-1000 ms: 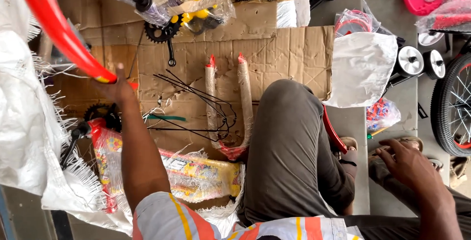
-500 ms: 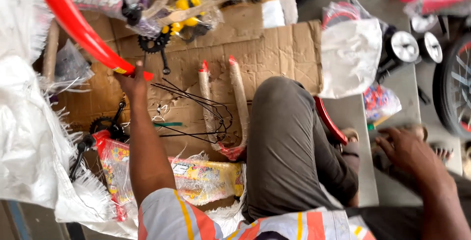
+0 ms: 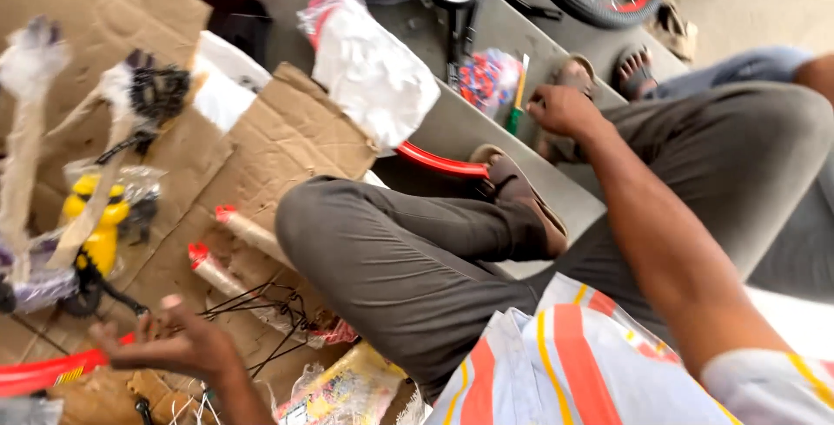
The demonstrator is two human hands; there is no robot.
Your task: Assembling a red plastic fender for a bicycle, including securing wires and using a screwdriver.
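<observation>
My left hand hovers with fingers spread, gripping nothing, its fingertips just beside the end of a curved red fender lying on flattened cardboard. Across my bent knee from that cardboard, my right hand is curled into a loose fist beside a green-handled screwdriver; I cannot tell whether it touches it.

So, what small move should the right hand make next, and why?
Probably it should close on the green-handled tool. The right hand rests as a loose fist right beside the tool on the grey floor, while the left hand is already busy at the red curved part.
</observation>
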